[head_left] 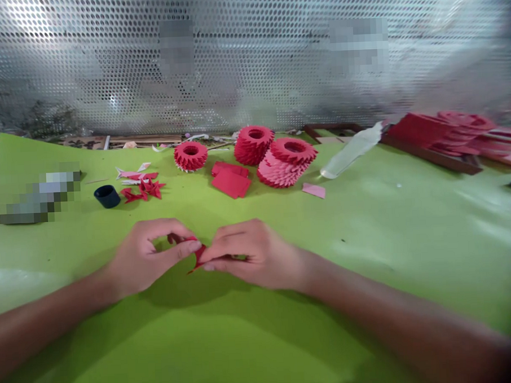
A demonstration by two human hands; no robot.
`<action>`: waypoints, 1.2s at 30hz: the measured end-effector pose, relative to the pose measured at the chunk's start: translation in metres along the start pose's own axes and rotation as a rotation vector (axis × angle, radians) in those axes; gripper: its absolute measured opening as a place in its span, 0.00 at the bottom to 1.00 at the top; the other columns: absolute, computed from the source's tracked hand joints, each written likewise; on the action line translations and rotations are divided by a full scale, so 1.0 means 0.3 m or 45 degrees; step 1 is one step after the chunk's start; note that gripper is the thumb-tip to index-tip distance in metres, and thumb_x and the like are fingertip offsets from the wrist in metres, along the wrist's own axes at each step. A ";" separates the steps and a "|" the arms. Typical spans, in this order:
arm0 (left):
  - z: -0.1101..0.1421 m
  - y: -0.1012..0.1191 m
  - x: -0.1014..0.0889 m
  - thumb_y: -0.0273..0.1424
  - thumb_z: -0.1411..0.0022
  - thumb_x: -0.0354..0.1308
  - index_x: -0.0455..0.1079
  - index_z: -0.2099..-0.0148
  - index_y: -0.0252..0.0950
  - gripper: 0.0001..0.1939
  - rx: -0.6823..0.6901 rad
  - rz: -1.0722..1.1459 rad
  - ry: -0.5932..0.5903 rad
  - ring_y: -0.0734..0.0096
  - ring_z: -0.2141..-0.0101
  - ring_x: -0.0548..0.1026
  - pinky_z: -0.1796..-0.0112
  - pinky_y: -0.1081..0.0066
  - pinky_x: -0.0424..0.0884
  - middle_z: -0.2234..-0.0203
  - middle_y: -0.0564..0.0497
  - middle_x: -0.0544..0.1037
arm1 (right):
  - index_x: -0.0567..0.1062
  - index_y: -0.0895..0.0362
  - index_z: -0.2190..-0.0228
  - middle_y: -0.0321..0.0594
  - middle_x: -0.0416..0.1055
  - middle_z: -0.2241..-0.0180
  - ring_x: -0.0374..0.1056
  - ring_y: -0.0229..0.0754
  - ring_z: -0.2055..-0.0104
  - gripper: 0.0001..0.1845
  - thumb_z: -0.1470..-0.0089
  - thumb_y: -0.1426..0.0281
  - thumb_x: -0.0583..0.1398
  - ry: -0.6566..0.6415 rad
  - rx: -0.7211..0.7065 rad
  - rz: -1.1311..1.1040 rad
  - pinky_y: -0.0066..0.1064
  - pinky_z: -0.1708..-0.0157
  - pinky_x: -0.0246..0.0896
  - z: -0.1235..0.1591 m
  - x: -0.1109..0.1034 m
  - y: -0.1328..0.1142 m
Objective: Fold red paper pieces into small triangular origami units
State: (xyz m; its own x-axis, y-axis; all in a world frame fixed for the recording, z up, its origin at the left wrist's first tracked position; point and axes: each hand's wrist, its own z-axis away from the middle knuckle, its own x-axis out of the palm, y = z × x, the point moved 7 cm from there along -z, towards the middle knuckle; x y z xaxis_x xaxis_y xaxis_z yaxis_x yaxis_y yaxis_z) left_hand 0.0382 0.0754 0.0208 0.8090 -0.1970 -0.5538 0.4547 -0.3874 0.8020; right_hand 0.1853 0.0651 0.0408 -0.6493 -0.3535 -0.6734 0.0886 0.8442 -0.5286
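Small folded red paper piece [198,255] pinched between clenched fingers [177,250] of left hand [150,257] and right hand [250,254]; assembled red folded-paper rings [253,145] at upper centre, loose red folded pieces [143,189] remaining left of them.

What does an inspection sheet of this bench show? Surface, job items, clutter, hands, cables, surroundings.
Surface: green-covered table, sheen across it.
Job's things: folded red paper piece, held between both hands.
Clutter: red folded-paper rings; red paper sheets; loose folded red pieces; dark cylindrical cup; plastic bottle on its side; pink paper slip.
Hands: left hand and right hand pinching the piece.
Cables: nothing seen.
Surroundings: perforated metal screen behind the table.
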 end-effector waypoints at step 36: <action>0.036 0.049 -0.020 0.24 0.40 0.66 0.83 0.62 0.42 0.08 0.237 0.075 0.184 0.71 0.72 0.83 0.70 0.77 0.80 0.69 0.53 0.86 | 0.76 0.58 0.68 0.37 0.79 0.72 0.71 0.34 0.73 0.06 0.38 0.70 0.62 0.148 -0.085 0.344 0.25 0.73 0.60 0.007 -0.039 -0.020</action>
State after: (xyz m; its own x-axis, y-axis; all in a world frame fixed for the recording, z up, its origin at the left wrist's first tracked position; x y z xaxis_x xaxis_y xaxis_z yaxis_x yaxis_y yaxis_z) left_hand 0.0359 0.0612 0.0333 0.8832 -0.0983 -0.4585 0.3392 -0.5412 0.7695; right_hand 0.1939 0.0631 0.0508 -0.6911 -0.0672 -0.7196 0.2225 0.9275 -0.3003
